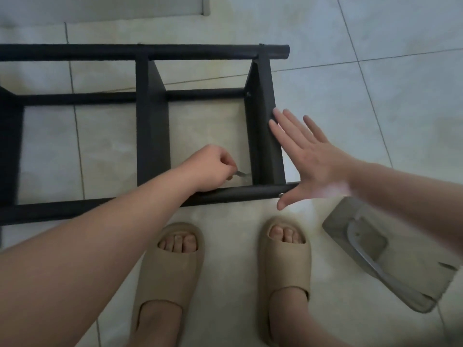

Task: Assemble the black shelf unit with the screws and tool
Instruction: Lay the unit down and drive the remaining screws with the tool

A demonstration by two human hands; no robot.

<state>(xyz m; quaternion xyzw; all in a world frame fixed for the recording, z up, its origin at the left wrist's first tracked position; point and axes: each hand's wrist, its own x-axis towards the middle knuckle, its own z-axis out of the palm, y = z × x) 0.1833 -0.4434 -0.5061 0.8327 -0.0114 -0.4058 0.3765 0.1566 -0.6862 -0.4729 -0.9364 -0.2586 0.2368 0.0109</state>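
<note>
Shelf unit [150, 121]: lying on floor [375, 96], ahead of two slippers [172, 266].
Left hand [208, 169], holding tool [241, 174]: inside rightmost bay, just behind near rail [238, 192].
Right hand [308, 156]: fingertips on end panel [265, 121].
Packet [375, 246]: on floor, right of slippers.

The left grip [213, 169], pinching a small tool [241, 174], fills the near corner of the end bay of the shelf frame [152, 121], boxed in by panels and rails. Just outside the end panel [263, 121] the right grip [308, 156] lies spread. The floor [375, 96] beyond is open, with a grey packet [375, 246] nearer.
</note>
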